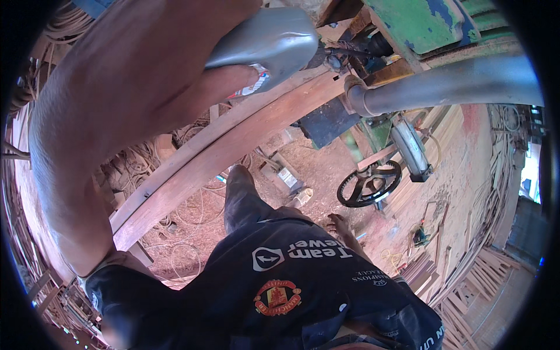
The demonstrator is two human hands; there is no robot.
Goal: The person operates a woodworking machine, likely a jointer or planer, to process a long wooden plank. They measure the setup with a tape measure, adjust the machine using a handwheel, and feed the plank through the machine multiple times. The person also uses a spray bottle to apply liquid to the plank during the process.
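My left arm reaches up across the left side of the view, large and close. My left hand [224,86] is closed round a silver-grey plastic bottle [280,41] with a small red, white and blue label. The thumb lies along the bottle's near side, while the other fingers are hidden. The bottle is tilted, its narrower end toward the green machine [417,29]. Behind it runs a long wooden beam [233,143]. Low beside my body, my right hand [340,224] hangs with its fingers loosely apart, holding nothing that I can see.
A grey pipe [455,87] crosses the upper right toward the beam. Below it are a black spoked handwheel [369,184] and a grey cylinder [411,149]. Coiled ropes or cables [134,169] lie at the left. Stacked timber strips [484,280] fill the lower right.
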